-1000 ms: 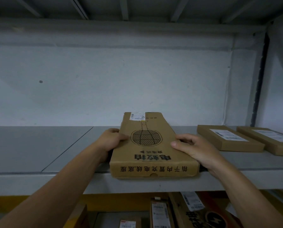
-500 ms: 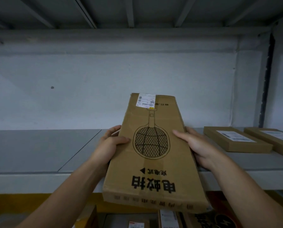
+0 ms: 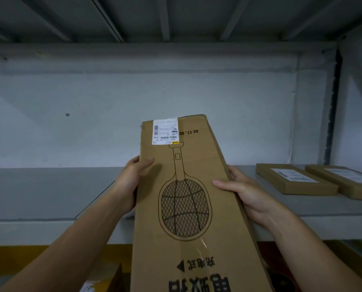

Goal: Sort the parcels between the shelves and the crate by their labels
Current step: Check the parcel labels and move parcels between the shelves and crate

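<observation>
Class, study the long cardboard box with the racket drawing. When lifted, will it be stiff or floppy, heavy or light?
The box is probably stiff: its face looks flat though the left hand and right hand grip only its side edges. Likely light: it is held tilted without visible strain.

Grips the parcel [image 3: 188, 209] at its left edge with the left hand [image 3: 131, 182], centre-left of the frame, thumb across the front face, fingers behind. Clamps the right edge with the right hand [image 3: 247, 194], centre-right, thumb flat on the face. Reaches up with the bare left forearm [image 3: 70, 249] from the lower left corner and the bare right forearm [image 3: 315, 249] from the lower right.
</observation>
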